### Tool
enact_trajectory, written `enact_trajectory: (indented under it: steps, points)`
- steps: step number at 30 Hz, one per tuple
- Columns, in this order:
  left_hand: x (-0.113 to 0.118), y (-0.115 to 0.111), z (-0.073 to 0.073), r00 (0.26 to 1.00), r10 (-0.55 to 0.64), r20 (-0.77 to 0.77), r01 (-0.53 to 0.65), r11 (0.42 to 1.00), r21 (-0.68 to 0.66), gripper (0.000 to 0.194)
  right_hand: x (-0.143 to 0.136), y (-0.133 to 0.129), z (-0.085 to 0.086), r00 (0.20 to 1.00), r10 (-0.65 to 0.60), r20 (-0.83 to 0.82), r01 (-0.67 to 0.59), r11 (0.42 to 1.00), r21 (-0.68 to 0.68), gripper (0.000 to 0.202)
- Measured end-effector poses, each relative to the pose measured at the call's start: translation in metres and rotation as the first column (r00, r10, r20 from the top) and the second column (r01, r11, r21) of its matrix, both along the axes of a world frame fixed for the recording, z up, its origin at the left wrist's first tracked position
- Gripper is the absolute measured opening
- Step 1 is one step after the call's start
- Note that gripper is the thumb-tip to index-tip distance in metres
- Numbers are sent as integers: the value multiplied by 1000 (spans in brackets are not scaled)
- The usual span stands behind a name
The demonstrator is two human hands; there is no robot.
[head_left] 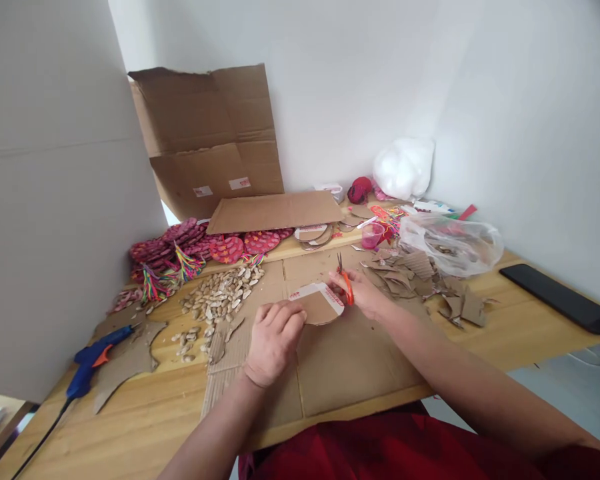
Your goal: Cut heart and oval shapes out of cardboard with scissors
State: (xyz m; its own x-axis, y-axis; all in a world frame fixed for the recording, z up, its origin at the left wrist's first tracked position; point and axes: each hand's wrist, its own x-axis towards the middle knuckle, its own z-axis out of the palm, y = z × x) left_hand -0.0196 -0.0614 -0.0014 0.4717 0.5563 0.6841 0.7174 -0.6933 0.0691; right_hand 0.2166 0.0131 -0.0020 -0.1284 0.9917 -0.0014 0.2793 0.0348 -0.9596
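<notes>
My left hand (pixel 275 337) grips the left edge of a rounded cardboard piece (pixel 316 308), which has white tape with red print along its far side. Orange-handled scissors (pixel 349 288) are in my right hand (pixel 363 293), at the right edge of that piece, their dark blades pointing away from me. Whether my right fingertips also touch the cardboard I cannot tell. Beneath both hands lies a flat cardboard sheet (pixel 355 367) on the wooden table.
Pistachio-like shells (pixel 220 293) and a blue glue gun (pixel 87 360) lie to the left. Patterned red fabric pieces with tassels (pixel 180 243) are piled behind. Cardboard scraps (pixel 405 273), a clear plastic bag (pixel 450 243) and a black phone (pixel 560 297) occupy the right. Cardboard discs (pixel 314 233) sit farther back.
</notes>
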Motion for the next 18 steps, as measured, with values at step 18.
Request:
enact_trajectory:
  steps: [18]
  points:
    - [27,29,-37,972,-218,-89,183,937,-299,23,45,90,1,574,-147,805,-57,974,218,29]
